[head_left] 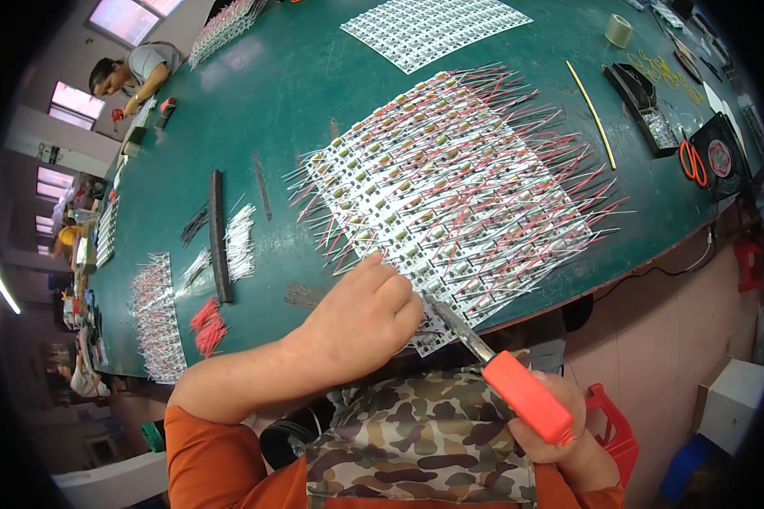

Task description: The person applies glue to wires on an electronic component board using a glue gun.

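The right hand [569, 392] holds a red-handled, metal-barrelled soldering iron [525, 395] angled toward the white, wire-covered circuit-board sheet [382, 199] ahead of both hands, while the left hand [361, 310], bunched narrow, its grasp impossible to tell, would best be steady, clear of the iron

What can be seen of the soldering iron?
The soldering iron has a blocky, plastic-looking orange-red handle and a slim metallic shaft. The right hand grips the handle; the shaft slants up and leftward over the near end of the white circuit-board sheet. Whether its tip touches anything is unclear.
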A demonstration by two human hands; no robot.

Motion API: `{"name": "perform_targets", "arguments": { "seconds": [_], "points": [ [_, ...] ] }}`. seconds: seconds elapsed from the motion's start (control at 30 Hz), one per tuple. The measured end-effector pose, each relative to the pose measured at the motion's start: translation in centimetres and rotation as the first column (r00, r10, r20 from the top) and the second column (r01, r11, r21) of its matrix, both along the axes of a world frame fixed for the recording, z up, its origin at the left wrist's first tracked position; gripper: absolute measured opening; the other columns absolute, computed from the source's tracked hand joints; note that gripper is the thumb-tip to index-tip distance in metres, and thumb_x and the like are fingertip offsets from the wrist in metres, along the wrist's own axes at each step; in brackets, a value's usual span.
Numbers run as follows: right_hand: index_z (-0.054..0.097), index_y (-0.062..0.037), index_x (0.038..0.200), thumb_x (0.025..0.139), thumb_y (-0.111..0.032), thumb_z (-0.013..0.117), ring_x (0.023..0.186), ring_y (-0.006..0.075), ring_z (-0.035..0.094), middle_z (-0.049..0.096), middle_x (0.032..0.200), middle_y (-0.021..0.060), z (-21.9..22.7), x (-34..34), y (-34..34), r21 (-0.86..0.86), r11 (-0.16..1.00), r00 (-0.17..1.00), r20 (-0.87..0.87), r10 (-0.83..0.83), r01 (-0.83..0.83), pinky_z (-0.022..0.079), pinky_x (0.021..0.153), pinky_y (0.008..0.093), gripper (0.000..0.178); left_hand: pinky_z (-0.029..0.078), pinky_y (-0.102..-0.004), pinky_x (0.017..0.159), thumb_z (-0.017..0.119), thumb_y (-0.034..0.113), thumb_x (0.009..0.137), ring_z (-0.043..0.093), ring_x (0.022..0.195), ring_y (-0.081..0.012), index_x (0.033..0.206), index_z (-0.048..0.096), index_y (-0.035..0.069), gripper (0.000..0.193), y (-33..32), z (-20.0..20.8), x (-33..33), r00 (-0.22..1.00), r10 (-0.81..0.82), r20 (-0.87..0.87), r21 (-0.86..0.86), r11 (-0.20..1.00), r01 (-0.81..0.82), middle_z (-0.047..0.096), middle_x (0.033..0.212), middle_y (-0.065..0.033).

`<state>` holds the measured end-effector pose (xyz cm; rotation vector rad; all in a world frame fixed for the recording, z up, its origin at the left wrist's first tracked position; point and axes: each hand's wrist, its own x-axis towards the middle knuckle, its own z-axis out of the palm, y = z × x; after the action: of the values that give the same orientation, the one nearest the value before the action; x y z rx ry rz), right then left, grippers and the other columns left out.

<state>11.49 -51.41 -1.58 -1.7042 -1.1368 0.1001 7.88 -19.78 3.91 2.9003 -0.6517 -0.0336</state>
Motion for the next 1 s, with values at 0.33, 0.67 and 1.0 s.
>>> {"name": "perform_targets", "arguments": {
  "seconds": [0.33, 0.67, 1.0],
  "points": [
    [0.048, 0.0068, 0.134, 0.071, -0.009, 0.081, 0.071, 0.0333, 0.067, 0.068, 0.092, 0.0167, -0.3, -0.2, -1.2, 0.009, 1.0, 0.995, -0.098, 0.009, -0.009, 0.054, 0.065, 0.0396, 0.073, 0.05, -0.0523, 0.096, 0.061, 0.01, 0.074, 0.057, 0.085, -0.0301, 0.084, 0.06, 0.0, 0.014, -0.3, -0.2, 0.2, 0.997, -0.007, 0.08, -0.03, 1.0, 0.009, 0.052, 0.083, -0.0114],
    [0.045, 0.0097, 0.135, 0.079, -0.013, 0.077, 0.08, 0.0341, 0.071, 0.069, 0.103, 0.0172, -1.1, -0.7, -2.5, 0.045, 0.999, 0.991, -0.135, 0.026, -0.02, 0.058, 0.076, 0.0424, 0.068, 0.05, -0.0511, 0.097, 0.062, 0.012, 0.075, 0.059, 0.09, -0.0279, 0.092, 0.062, 0.004, 0.019, -0.6, -0.7, -0.6, 0.985, 0.074, 0.153, -0.044, 0.997, -0.068, 0.053, 0.086, -0.0094],
    [0.048, 0.0091, 0.132, 0.078, -0.015, 0.079, 0.08, 0.0339, 0.072, 0.069, 0.103, 0.0189, -1.5, -1.6, -2.8, 0.015, 1.0, 0.984, -0.178, 0.002, 0.001, 0.057, 0.073, 0.0409, 0.066, 0.05, -0.0521, 0.102, 0.065, 0.013, 0.075, 0.063, 0.099, -0.0266, 0.103, 0.067, 0.007, 0.028, -0.7, -0.5, -0.8, 0.996, 0.015, 0.09, 0.031, 0.999, -0.018, 0.059, 0.097, -0.0076]
  ]
}}
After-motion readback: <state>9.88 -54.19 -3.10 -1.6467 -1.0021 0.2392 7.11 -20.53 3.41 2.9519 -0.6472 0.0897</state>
